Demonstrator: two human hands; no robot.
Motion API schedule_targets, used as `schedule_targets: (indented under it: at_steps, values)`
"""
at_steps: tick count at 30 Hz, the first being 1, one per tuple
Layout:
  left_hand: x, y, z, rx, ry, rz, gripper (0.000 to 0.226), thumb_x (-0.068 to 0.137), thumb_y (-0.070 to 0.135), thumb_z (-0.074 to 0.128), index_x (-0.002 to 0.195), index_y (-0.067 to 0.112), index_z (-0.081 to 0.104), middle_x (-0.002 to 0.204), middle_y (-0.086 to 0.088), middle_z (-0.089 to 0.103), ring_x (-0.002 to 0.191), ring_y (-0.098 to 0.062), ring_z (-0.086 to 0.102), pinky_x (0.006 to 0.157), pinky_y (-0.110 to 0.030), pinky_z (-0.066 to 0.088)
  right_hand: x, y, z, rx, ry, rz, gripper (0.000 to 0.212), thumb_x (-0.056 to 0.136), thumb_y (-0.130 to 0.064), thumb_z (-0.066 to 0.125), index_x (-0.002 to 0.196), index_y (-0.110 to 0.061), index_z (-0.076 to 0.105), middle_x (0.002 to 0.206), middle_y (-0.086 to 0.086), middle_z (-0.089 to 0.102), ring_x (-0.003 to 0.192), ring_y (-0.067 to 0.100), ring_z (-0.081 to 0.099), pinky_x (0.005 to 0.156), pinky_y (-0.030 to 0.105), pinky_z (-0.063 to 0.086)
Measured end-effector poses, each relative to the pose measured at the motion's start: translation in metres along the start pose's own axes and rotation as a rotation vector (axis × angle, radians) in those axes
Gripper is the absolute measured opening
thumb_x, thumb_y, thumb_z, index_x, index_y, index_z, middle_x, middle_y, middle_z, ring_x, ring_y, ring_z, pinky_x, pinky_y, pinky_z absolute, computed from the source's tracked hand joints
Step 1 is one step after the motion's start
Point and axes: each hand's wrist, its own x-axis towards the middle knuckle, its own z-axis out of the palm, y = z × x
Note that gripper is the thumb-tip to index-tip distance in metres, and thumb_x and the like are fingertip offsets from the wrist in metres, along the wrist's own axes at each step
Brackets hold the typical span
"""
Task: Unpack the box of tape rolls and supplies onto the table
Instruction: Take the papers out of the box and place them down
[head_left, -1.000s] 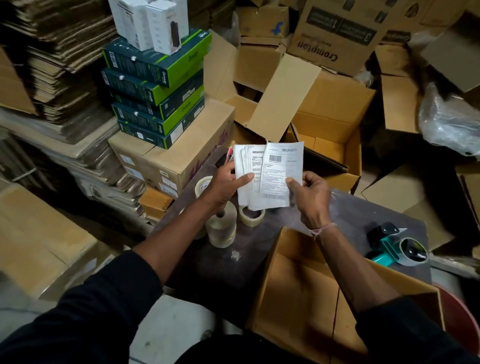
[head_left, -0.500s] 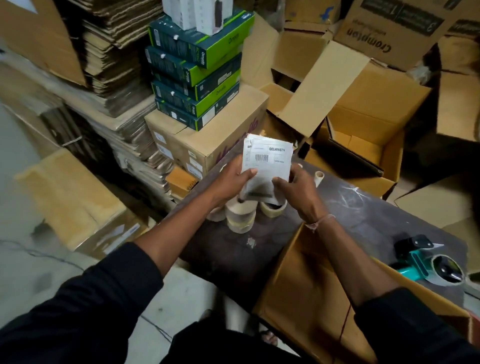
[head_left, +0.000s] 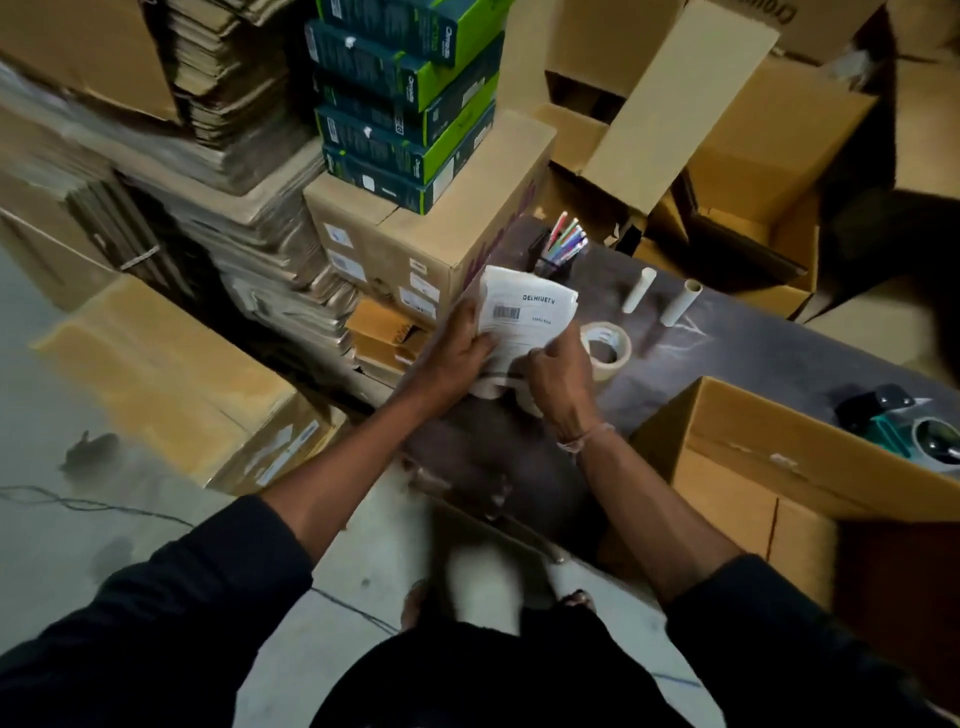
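Observation:
A stack of white shipping labels (head_left: 527, 312) is held by both hands just above tape rolls at the left end of the dark table (head_left: 691, 353). My left hand (head_left: 457, 353) grips its left edge and my right hand (head_left: 558, 371) pinches its lower right corner. The rolls under the hands are mostly hidden. A clear tape roll (head_left: 608, 345) lies flat just right of my right hand. The open cardboard box (head_left: 737, 447) stands on the table's near right side. A teal tape dispenser (head_left: 904, 428) lies beyond it.
A pen holder with coloured pens (head_left: 563, 244) and two cardboard tubes (head_left: 660, 293) stand on the table's far side. A carton topped with green boxes (head_left: 405, 104) sits at the table's left. Flattened cartons and open boxes crowd the back. Bare floor lies at the left.
The fanned labels were gathered into one stack and lowered toward the tape rolls at the table's left end. The view swung left and down.

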Motion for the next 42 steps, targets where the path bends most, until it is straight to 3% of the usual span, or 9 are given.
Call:
schedule_targets:
  at_steps: [4,8,11,14,24,28,31,35,42]
  values:
    - [-0.019,-0.034,-0.02,0.093,-0.048,-0.019,0.04,0.096,0.02,0.058,0.134,0.012,0.048,0.133,-0.012,0.057,0.125,-0.024,0.055,0.107,-0.047,0.045,-0.035,0.02,0.034,0.014,0.044,0.062,0.055,0.073,-0.006,0.057,0.122,-0.031,0.053,0.111,-0.002,0.07,0.1,0.019,0.068,0.086,0.046,0.059]
    - [-0.035,-0.073,-0.016,0.207,-0.09,-0.045,0.051,0.091,0.049,0.056,0.137,0.029,0.046,0.136,-0.007,0.058,0.126,-0.027,0.055,0.108,-0.046,0.045,-0.063,0.033,0.047,0.049,0.089,0.096,0.045,0.085,0.01,0.053,0.127,-0.005,0.057,0.116,0.007,0.069,0.1,0.011,0.063,0.085,0.013,0.054]
    - [-0.045,-0.087,0.0,0.15,-0.081,-0.089,0.053,0.099,0.017,0.061,0.147,0.005,0.043,0.139,-0.009,0.054,0.132,-0.023,0.049,0.113,-0.029,0.033,-0.067,0.056,0.055,0.057,0.122,0.162,0.043,0.086,0.008,0.053,0.127,-0.006,0.057,0.119,0.007,0.068,0.106,0.015,0.062,0.09,0.021,0.054]
    - [-0.05,-0.104,0.018,0.099,-0.081,-0.136,0.058,0.1,0.008,0.057,0.152,0.003,0.033,0.149,-0.013,0.047,0.139,-0.025,0.043,0.116,-0.028,0.028,-0.07,0.079,0.064,0.019,0.115,0.181,0.041,0.089,0.009,0.051,0.128,-0.002,0.054,0.118,0.004,0.064,0.106,0.012,0.058,0.083,0.006,0.051]
    - [-0.06,-0.125,0.036,0.098,-0.091,-0.182,0.046,0.104,0.008,0.045,0.149,0.008,0.034,0.147,-0.013,0.05,0.136,-0.026,0.047,0.102,-0.024,0.033,-0.071,0.119,0.066,-0.105,-0.023,0.187,0.035,0.091,-0.003,0.054,0.125,-0.012,0.053,0.127,0.009,0.064,0.118,0.022,0.058,0.105,0.045,0.048]
    - [-0.055,-0.127,0.023,0.044,-0.123,-0.188,0.048,0.1,0.007,0.053,0.145,0.01,0.038,0.143,-0.01,0.054,0.131,-0.026,0.053,0.106,-0.043,0.047,-0.066,0.095,0.049,-0.273,-0.135,0.132,0.041,0.093,-0.001,0.051,0.132,-0.011,0.048,0.127,0.008,0.062,0.112,0.021,0.058,0.09,0.03,0.05]
    - [-0.057,-0.129,0.004,-0.143,-0.079,-0.301,0.049,0.098,0.009,0.06,0.141,0.012,0.037,0.136,-0.008,0.055,0.119,-0.022,0.059,0.083,-0.036,0.062,-0.052,0.077,0.038,-0.52,-0.338,0.082,0.046,0.098,-0.007,0.054,0.143,-0.009,0.043,0.124,0.009,0.059,0.11,0.025,0.055,0.084,0.016,0.035]
    - [-0.053,-0.143,-0.018,-0.223,-0.042,-0.389,0.028,0.093,0.01,0.069,0.116,0.012,0.053,0.122,-0.017,0.062,0.102,-0.026,0.07,0.069,-0.031,0.064,-0.027,0.074,0.044,-0.817,-0.499,0.005,0.05,0.098,-0.013,0.054,0.146,-0.009,0.041,0.128,0.017,0.064,0.111,0.036,0.062,0.081,0.031,0.043]
    - [-0.052,-0.15,-0.022,-0.298,0.047,-0.586,0.027,0.086,0.001,0.075,0.104,0.006,0.056,0.118,-0.017,0.067,0.097,-0.028,0.073,0.068,-0.032,0.064,-0.019,0.107,0.053,-0.357,-0.173,0.451,0.033,0.083,-0.015,0.069,0.114,-0.005,0.068,0.115,0.013,0.072,0.102,0.028,0.067,0.093,0.041,0.056]
